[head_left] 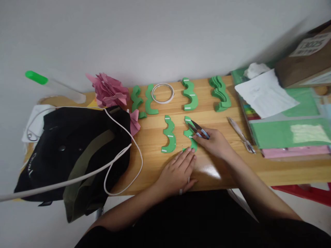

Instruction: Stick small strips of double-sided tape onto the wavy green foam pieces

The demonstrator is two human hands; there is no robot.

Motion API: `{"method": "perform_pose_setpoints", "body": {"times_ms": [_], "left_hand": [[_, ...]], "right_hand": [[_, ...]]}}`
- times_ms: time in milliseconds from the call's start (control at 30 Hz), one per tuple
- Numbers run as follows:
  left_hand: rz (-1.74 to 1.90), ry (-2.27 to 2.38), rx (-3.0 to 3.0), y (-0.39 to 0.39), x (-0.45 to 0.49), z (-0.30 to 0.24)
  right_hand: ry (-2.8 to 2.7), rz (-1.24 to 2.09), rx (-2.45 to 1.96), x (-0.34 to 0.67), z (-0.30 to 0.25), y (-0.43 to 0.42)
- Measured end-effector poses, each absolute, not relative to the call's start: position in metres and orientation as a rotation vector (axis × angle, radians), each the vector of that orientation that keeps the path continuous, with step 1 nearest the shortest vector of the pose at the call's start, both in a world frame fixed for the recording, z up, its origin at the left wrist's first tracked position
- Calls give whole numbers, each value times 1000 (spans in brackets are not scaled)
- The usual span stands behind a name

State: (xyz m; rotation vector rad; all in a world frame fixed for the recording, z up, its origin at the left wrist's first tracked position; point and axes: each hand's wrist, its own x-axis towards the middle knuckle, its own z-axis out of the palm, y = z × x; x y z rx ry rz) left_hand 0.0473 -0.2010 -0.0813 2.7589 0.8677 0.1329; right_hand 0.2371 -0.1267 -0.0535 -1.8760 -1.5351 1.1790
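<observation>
Black top [196, 220], short black sleeves [292, 234], bare forearms [139, 205].

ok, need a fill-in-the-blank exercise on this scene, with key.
1. The hand holding the snips over a green piece is the ____ one.
2. The other hand lies flat, partly covering that piece's ____ (near or far) end.
3. The strips on the neighbouring piece to its left are ____.
4. The paper flower beyond the bag is ____.

Missing words: right; near; white; pink.
</observation>
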Motion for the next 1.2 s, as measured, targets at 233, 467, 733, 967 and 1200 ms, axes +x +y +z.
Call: {"method": "perform_pose_setpoints", "body": {"times_ms": [233,467,733,967,1200], "left_hand": [[119,859,2767,-201,47,-81],[131,874,2769,-201,47,-81],[113,868,2747,-200,47,-81],[155,872,2759,-201,47,-83],[236,882,2805,-202,45,-86]], "right_hand": [[-1584,1162,-1885,238,-53,-127],[-1617,1108,-1947,235,-51,-125],[-1657,989,-2033,227,-51,-127],[-1740,972,-2099,227,-53,-124],[-1830,1025,-2166,229,-50,-119]]}}
